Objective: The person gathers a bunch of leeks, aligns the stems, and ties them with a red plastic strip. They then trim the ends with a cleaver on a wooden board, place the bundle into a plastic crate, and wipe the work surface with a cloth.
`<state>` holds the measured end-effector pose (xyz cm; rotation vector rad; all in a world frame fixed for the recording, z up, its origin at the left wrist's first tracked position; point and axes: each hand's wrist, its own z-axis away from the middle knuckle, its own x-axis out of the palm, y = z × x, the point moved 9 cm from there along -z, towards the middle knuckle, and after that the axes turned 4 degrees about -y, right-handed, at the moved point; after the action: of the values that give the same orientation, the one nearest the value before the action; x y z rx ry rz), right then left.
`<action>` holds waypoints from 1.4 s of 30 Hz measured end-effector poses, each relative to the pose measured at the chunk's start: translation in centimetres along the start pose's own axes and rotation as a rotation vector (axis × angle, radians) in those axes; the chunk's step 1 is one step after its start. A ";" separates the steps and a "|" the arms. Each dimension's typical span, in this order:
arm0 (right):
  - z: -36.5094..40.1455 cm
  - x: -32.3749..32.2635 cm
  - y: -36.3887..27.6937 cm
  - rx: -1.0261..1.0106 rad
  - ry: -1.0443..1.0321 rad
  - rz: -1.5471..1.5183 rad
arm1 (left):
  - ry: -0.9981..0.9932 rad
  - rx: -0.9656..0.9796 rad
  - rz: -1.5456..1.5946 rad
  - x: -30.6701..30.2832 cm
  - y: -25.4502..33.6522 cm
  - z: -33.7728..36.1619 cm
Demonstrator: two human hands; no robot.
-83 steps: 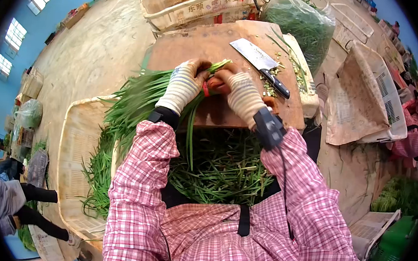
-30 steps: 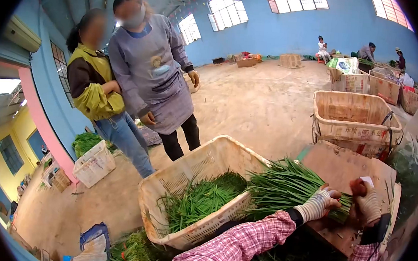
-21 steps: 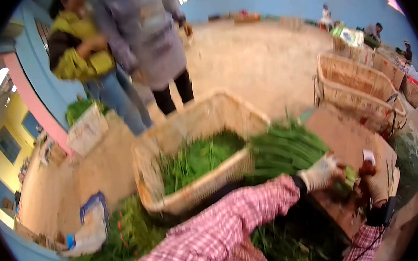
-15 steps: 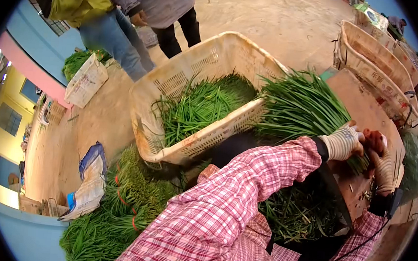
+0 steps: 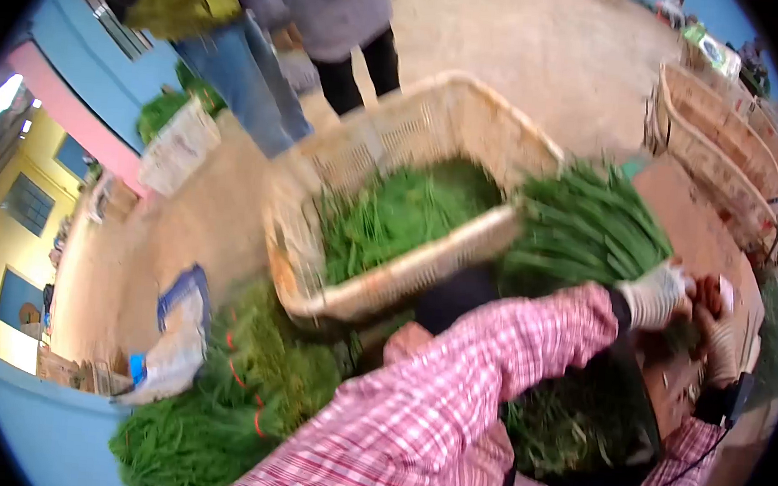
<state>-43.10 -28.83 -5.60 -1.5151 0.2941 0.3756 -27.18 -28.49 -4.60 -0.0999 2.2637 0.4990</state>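
Note:
My left hand (image 5: 656, 299), in a striped glove, is closed around the stem end of a bunch of chives (image 5: 591, 224). The leaves fan out to the left over the crate's right edge. Close beside it, my right hand (image 5: 719, 340), also gloved, has its fingers bent around a dark red thing (image 5: 707, 292), which is too blurred to name. Both hands are over a brown board (image 5: 696, 235). Below them, a dark container (image 5: 642, 391) holds loose green trimmings (image 5: 566, 431).
A pale plastic crate (image 5: 290, 276) with cut chives (image 5: 401, 212) stands in front. Banded green bundles (image 5: 201, 429) lie at lower left beside a sack (image 5: 178, 345). Two people (image 5: 334, 10) stand beyond the crate. More crates (image 5: 721, 146) stand at right.
The view has shifted, so the scene appears slightly lower and further right, with motion blur. My left hand still grips the chives, and my right hand stays close beside it.

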 end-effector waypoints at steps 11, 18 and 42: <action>0.9 0.6 -0.7 -0.193 0.033 -0.318 | -0.052 0.047 0.083 -1.2 1.0 -0.1; 2.1 -5.3 4.5 -0.032 0.218 -0.035 | -0.106 0.034 0.102 -0.5 0.6 -0.4; 2.0 0.0 -1.0 -0.204 0.100 -0.069 | -0.240 -0.047 0.087 -1.1 0.9 -0.6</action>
<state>-42.81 -26.80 -4.62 -1.7431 0.2881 0.2820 -27.03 -28.02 -3.20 0.0339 2.0281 0.5782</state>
